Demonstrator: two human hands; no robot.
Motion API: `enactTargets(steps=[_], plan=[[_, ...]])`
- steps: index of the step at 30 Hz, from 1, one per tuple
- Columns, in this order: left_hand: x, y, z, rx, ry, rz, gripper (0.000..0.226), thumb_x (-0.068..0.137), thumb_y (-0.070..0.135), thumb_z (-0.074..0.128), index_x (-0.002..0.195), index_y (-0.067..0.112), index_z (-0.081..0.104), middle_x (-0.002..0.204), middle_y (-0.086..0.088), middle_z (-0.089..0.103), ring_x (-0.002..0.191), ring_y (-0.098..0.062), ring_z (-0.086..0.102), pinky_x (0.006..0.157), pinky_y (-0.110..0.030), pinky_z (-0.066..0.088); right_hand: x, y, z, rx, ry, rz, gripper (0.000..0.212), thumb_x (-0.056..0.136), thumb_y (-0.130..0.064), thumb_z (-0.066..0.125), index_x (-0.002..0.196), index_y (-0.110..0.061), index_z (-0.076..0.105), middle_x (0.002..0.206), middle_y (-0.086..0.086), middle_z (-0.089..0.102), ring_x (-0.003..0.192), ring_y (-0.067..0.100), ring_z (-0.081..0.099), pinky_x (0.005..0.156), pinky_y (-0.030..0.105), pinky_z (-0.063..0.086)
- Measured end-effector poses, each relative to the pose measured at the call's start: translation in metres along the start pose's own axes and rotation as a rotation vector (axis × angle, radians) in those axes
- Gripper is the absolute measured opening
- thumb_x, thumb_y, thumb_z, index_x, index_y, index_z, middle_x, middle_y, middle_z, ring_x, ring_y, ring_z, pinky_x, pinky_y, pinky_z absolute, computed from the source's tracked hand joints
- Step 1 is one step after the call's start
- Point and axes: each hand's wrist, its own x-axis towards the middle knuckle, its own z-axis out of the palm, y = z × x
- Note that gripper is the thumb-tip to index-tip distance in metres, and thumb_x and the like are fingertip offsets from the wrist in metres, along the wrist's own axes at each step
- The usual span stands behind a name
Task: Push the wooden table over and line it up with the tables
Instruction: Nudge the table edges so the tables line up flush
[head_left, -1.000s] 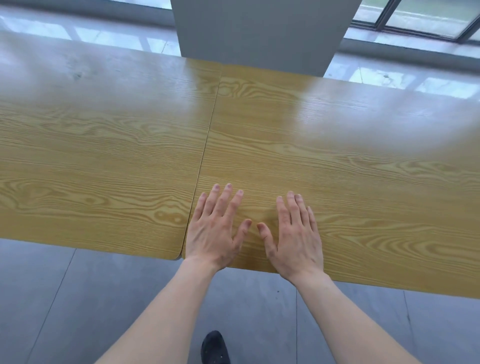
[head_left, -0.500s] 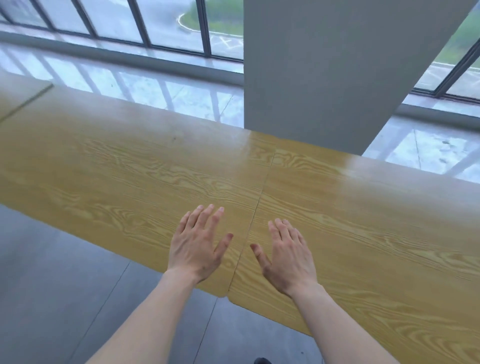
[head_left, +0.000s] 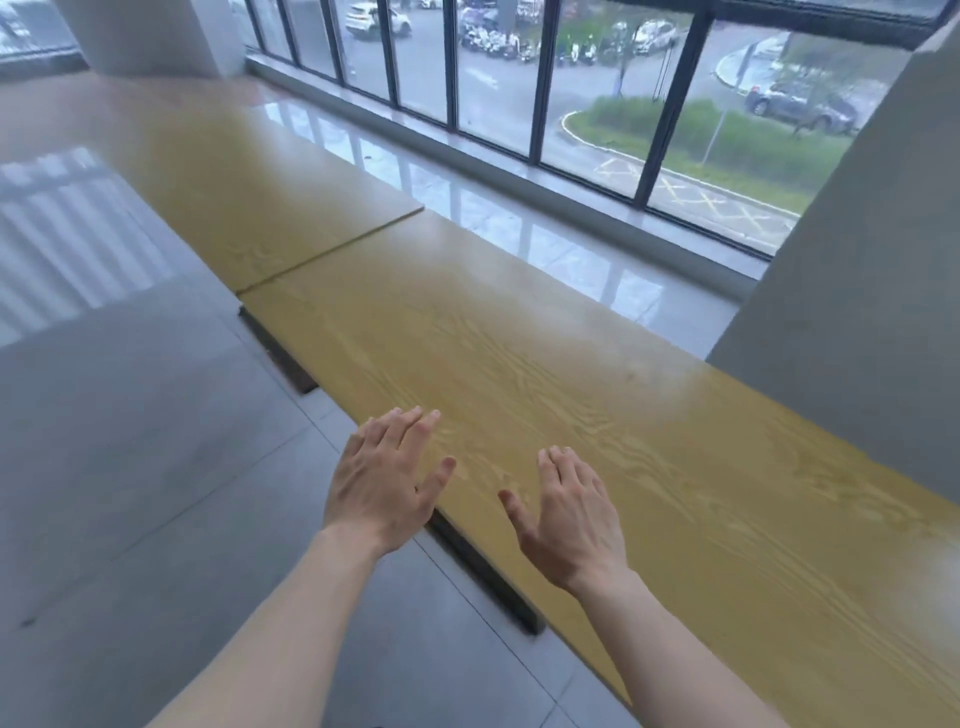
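Judging by its long laminated top and dark steel underframe (head_left: 483, 571), the wooden table (head_left: 519, 374) is likely heavy and rigid, better slid across the tile than lifted. Its glossy wood-grain surface looks slick, so flat palms could slip; a better hold is judged to be the near long edge, with fingers hooked over it or palms pressed against it.

The table runs diagonally through the view, from lower right toward the middle. Its far end butts against the neighbouring table (head_left: 249, 208), which carries on toward upper left. The seam between them is closed, but the neighbour's window-side corner sticks out a little past this table's edge, so a slight offset is read there.

Both hands are open and grip nothing. The left hand (head_left: 382, 480) is spread at the near edge, fingers over the top; the right hand (head_left: 569, 525) is spread over the top just beside it. Whether the palms press the surface or hover cannot be told.

Around it:
- A grey pillar (head_left: 857, 312) stands right behind the table on the right, so travel that way is blocked.
- The window wall (head_left: 545, 104) is set beyond a strip of shiny floor.
- The grey tile floor (head_left: 130, 467) on the near side looks smooth.
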Motion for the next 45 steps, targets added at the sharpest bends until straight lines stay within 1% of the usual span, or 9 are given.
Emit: enactTargets(steps=[5,8,15,21,26,32,40,42,45], plan=[[0.021,-0.135,-0.049,-0.008,0.014,-0.085,0.076,0.094,0.07,0.014,0.157,0.031,0.034,0.163,0.005,0.038,0.15,-0.02,0.031,0.124,-0.041,0.021,0.083,-0.146,0.013,0.0,-0.006,-0.112,0.085,0.1,-0.068,0.028,0.161,-0.009,0.021,0.169,0.009,0.023,0.157,0.024,0.014,0.126,0.035,0.008],[0.037,-0.206,-0.073,-0.015,0.052,-0.131,0.072,0.096,0.067,0.021,0.154,0.028,0.041,0.158,0.001,0.046,0.147,-0.023,0.037,0.122,-0.043,0.025,0.131,-0.219,0.017,-0.02,0.002,-0.193,0.085,0.1,-0.067,0.027,0.16,-0.008,0.022,0.168,0.01,0.025,0.157,0.025,0.016,0.126,0.036,0.009],[0.101,-0.348,-0.108,-0.014,0.082,-0.197,0.081,0.09,0.07,0.008,0.158,0.033,0.031,0.165,0.007,0.035,0.153,-0.018,0.026,0.123,-0.039,0.019,0.249,-0.349,0.049,-0.047,0.003,-0.262,0.086,0.099,-0.069,0.026,0.16,-0.008,0.023,0.167,0.011,0.027,0.156,0.026,0.019,0.127,0.039,0.013],[0.207,-0.479,-0.13,0.016,0.071,-0.183,0.082,0.09,0.07,0.008,0.159,0.032,0.031,0.165,0.006,0.034,0.154,-0.018,0.025,0.124,-0.04,0.018,0.383,-0.444,0.085,-0.015,0.004,-0.239,0.084,0.1,-0.068,0.029,0.159,-0.008,0.025,0.166,0.011,0.028,0.156,0.027,0.02,0.127,0.039,0.013],[0.297,-0.575,-0.148,0.033,0.019,-0.122,0.074,0.095,0.067,0.015,0.156,0.031,0.035,0.162,0.004,0.04,0.151,-0.019,0.03,0.124,-0.041,0.02,0.476,-0.498,0.101,0.015,-0.011,-0.142,0.085,0.098,-0.069,0.024,0.158,-0.008,0.027,0.165,0.01,0.031,0.155,0.026,0.021,0.127,0.039,0.016],[0.39,-0.657,-0.153,-0.007,-0.046,0.007,0.072,0.096,0.067,0.018,0.157,0.031,0.036,0.163,0.005,0.038,0.152,-0.018,0.028,0.125,-0.04,0.016,0.552,-0.544,0.117,0.015,-0.001,0.013,0.1,0.086,-0.073,0.002,0.159,-0.008,0.025,0.166,0.01,0.028,0.156,0.025,0.019,0.128,0.038,0.014],[0.508,-0.744,-0.116,-0.067,-0.179,0.343,0.073,0.095,0.069,0.02,0.154,0.033,0.039,0.163,0.007,0.038,0.155,-0.016,0.024,0.127,-0.039,0.012,0.599,-0.595,0.174,0.057,0.068,0.42,0.089,0.095,-0.07,0.017,0.162,-0.011,0.019,0.17,0.007,0.019,0.158,0.023,0.01,0.129,0.038,0.007],[0.527,-0.752,-0.105,-0.061,-0.211,0.434,0.07,0.096,0.068,0.023,0.153,0.032,0.041,0.162,0.006,0.04,0.154,-0.016,0.025,0.127,-0.039,0.01,0.602,-0.61,0.186,0.066,0.073,0.48,0.083,0.1,-0.066,0.022,0.162,-0.012,0.016,0.17,0.006,0.016,0.158,0.022,0.006,0.129,0.037,0.003],[0.551,-0.752,-0.087,-0.056,-0.252,0.572,0.068,0.098,0.067,0.026,0.154,0.03,0.042,0.162,0.005,0.041,0.155,-0.017,0.026,0.126,-0.038,0.008,0.61,-0.629,0.204,0.085,0.112,0.579,0.083,0.099,-0.066,0.018,0.163,-0.012,0.013,0.172,0.005,0.011,0.159,0.02,0.001,0.129,0.037,0.001]])
